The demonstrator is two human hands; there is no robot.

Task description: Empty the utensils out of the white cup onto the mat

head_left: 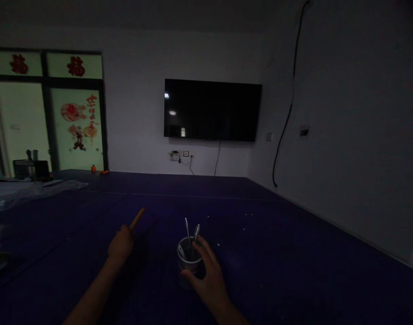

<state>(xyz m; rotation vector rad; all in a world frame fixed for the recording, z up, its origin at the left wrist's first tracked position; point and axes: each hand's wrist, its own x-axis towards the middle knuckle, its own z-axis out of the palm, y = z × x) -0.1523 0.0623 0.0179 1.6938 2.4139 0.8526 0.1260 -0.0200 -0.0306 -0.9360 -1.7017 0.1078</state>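
Observation:
My left hand [121,244] is closed round a yellowish-brown, flat wooden stick [137,218], whose far end points up and away; its lower end is hidden in the fist. To the right of it, a round grey utensil cup [189,265] stands on the dark blue table. My right hand [209,275] curves round the cup's near right side, thumb in front and fingers along the rim. Out of the cup rise a thin metal handle [187,228] and a patterned metal handle [197,231], near my fingertips. A pale, flat piece [182,251] leans inside the cup.
The dark blue tabletop [260,253] carries a few small white scraps [218,244]. Clear plastic sheeting [33,194] lies at left, with a black box [30,170] and small orange items [93,168] behind. A television [212,110] hangs on the far wall; a black cable [288,115] hangs at right.

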